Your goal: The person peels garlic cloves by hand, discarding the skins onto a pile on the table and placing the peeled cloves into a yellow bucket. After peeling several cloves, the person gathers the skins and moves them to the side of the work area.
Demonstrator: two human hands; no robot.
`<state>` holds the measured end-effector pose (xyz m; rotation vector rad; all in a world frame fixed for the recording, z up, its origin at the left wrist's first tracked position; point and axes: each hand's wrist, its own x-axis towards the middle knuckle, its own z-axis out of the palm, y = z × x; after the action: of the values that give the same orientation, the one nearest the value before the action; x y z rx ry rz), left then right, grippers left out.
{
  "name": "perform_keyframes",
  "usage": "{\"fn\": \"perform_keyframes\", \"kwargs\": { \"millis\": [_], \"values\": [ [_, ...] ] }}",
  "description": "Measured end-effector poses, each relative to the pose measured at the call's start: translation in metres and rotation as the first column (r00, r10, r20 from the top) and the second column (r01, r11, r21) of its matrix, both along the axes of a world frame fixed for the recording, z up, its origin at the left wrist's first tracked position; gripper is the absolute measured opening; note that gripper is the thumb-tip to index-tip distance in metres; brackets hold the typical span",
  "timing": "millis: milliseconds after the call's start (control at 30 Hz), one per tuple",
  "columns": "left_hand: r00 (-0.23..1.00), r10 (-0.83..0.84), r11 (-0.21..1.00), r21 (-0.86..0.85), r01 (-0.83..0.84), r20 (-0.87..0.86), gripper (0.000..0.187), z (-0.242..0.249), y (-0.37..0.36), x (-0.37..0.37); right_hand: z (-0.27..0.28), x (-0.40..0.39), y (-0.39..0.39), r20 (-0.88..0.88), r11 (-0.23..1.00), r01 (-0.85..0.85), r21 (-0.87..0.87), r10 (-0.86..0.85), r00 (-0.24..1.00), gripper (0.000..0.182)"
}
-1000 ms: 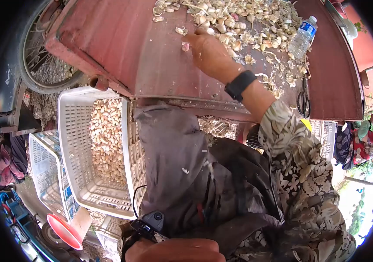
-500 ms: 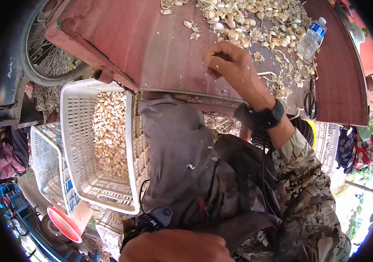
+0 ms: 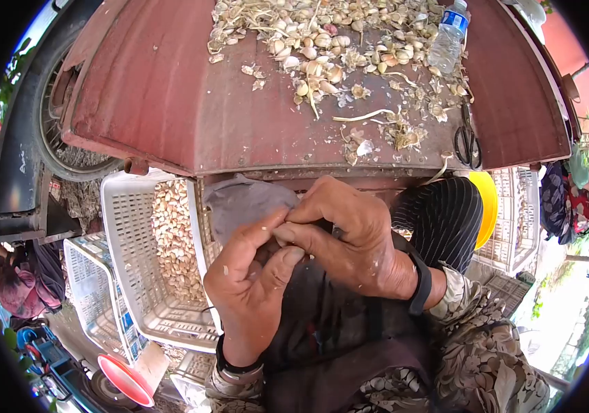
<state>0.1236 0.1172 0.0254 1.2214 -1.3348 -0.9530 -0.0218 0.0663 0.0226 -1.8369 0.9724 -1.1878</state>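
Observation:
My left hand (image 3: 245, 292) and my right hand (image 3: 356, 237) meet over my lap, just in front of the red metal table's edge. Thumbs and fingertips of both are pinched together. Whatever they hold is small and hidden between the fingers. Beyond them, garlic cloves and bulbs (image 3: 322, 45) lie heaped among dry skins and stalks on the red table (image 3: 150, 89). Peeled-off skins (image 3: 408, 134) are scattered near the front edge. To the left, a white plastic crate (image 3: 132, 248) holds many separated garlic cloves (image 3: 176, 241).
A plastic bottle (image 3: 447, 45) lies at the heap's right, with black-handled scissors (image 3: 468, 141) nearer me. Other crates (image 3: 95, 296) stand at left and right. A red cone-shaped item (image 3: 126, 378) is at lower left, and a yellow rounded object (image 3: 486, 206) at right. A wheel (image 3: 53, 131) stands behind.
My right hand has come back from above the table to my lap. My left hand has risen from the bottom to meet it. The view has shifted, and the table sits higher.

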Motion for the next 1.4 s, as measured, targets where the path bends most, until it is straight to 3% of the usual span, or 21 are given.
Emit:
{"fn": "perform_keyframes", "kwargs": {
  "millis": [67, 167, 233, 267, 400, 433, 467, 533, 600, 633, 800, 867, 900, 967, 1033, 1067, 1133, 1167, 1233, 1300, 1400],
  "values": [
    [0.919, -0.056, 0.986, 0.125, 0.114, -0.389, 0.03, -0.003, -0.005, -0.006, 0.002, -0.009, 0.001, 0.029, 0.998, -0.006, 0.069, 0.004, 1.0, 0.01],
    [0.857, -0.094, 0.97, 0.148, 0.194, -0.507, 0.025, -0.012, -0.008, -0.012, 0.002, -0.019, 0.002, 0.025, 0.994, 0.001, 0.111, -0.004, 1.0, 0.007],
    [0.832, -0.091, 0.971, 0.136, 0.196, -0.548, 0.024, -0.013, -0.01, -0.018, 0.005, -0.024, 0.003, 0.388, 0.841, -0.212, 0.497, 0.004, 0.922, 0.007],
    [0.803, -0.092, 0.973, 0.117, 0.197, -0.588, 0.022, -0.013, -0.012, -0.021, 0.007, -0.027, 0.001, 0.387, 0.84, -0.208, 0.5, -0.002, 0.922, 0.007],
    [0.782, -0.142, 0.979, 0.03, 0.201, -0.607, 0.019, 0.002, -0.015, -0.024, 0.018, -0.046, -0.018, 0.554, 0.647, -0.459, 0.609, 0.067, 0.83, 0.037],
    [0.805, -0.239, 0.968, -0.071, 0.24, -0.543, 0.017, 0.006, -0.015, -0.019, 0.023, -0.051, -0.027, 0.417, 0.629, -0.339, 0.7, 0.024, 0.908, 0.049],
    [0.821, -0.329, 0.944, -0.166, 0.284, -0.467, 0.015, 0.01, -0.015, -0.013, 0.017, -0.053, -0.042, 0.35, 0.779, -0.243, 0.578, 0.033, 0.936, 0.048],
    [0.629, -0.655, 0.75, -0.468, 0.468, -0.419, 0.011, 0.02, -0.02, -0.002, 0.002, -0.07, -0.085, -0.175, 0.881, 0.155, 0.447, -0.084, 0.981, 0.036],
    [0.331, -0.851, 0.523, -0.606, 0.598, -0.408, 0.011, 0.034, -0.032, 0.012, -0.038, -0.079, -0.134, -0.329, 0.948, 0.237, 0.21, -0.16, 0.931, 0.024],
    [0.418, -0.796, 0.606, -0.566, 0.56, -0.438, 0.01, 0.047, -0.028, 0.01, -0.066, -0.089, -0.157, -0.387, 0.98, 0.196, -0.021, -0.189, 0.902, 0.022],
    [0.65, -0.582, 0.788, -0.537, 0.302, -0.489, 0.009, 0.04, -0.022, -0.02, -0.093, -0.067, -0.199, -0.654, 0.951, 0.177, -0.255, -0.304, 0.692, 0.017],
    [0.725, -0.416, 0.383, -0.829, -0.408, -0.549, 0.009, 0.028, -0.051, -0.06, -0.097, -0.067, -0.199, -0.695, 0.942, 0.12, -0.315, -0.315, 0.646, 0.017],
    [0.72, -0.419, 0.385, -0.826, -0.412, -0.553, 0.009, 0.033, -0.042, -0.045, -0.095, -0.07, -0.198, -0.702, 0.935, 0.119, -0.335, -0.331, 0.63, 0.016],
    [0.778, -0.524, 0.807, -0.495, 0.322, -0.347, 0.011, 0.051, -0.014, 0.003, -0.089, -0.07, -0.193, -0.702, 0.929, 0.118, -0.351, -0.344, 0.623, 0.016],
    [0.645, -0.6, 0.784, -0.508, 0.356, -0.473, 0.012, 0.029, -0.023, 0.003, -0.067, -0.084, -0.185, -0.514, 0.956, 0.198, 0.219, -0.059, 0.856, 0.017],
    [0.48, -0.654, 0.756, -0.523, 0.394, -0.584, 0.014, 0.022, -0.026, 0.0, -0.055, -0.086, -0.177, -0.519, 0.956, 0.204, 0.211, -0.067, 0.852, 0.017],
    [0.632, -0.34, 0.94, -0.221, 0.261, -0.697, 0.021, 0.026, -0.011, -0.009, -0.037, -0.091, -0.153, -0.268, 0.844, 0.137, 0.519, 0.008, 0.964, 0.024],
    [0.523, -0.389, 0.907, -0.215, 0.363, -0.759, 0.025, 0.014, -0.022, -0.004, -0.041, -0.089, -0.143, 0.001, 0.787, 0.044, 0.616, -0.057, 0.998, 0.031],
    [0.408, -0.421, 0.861, -0.214, 0.462, -0.81, 0.028, -0.004, -0.033, -0.006, -0.041, -0.094, -0.129, 0.125, 0.774, -0.027, 0.633, -0.067, 0.99, 0.028],
    [0.377, 0.039, 0.935, 0.167, 0.312, -0.926, 0.02, -0.008, -0.03, -0.019, -0.034, -0.093, -0.113, 0.3, 0.735, -0.143, 0.663, -0.086, 0.95, 0.027],
    [0.453, 0.099, 0.891, 0.282, 0.357, -0.886, 0.025, -0.028, -0.029, -0.025, -0.023, -0.091, -0.09, 0.405, 0.688, -0.235, 0.687, -0.094, 0.909, 0.03]
  ]
}}
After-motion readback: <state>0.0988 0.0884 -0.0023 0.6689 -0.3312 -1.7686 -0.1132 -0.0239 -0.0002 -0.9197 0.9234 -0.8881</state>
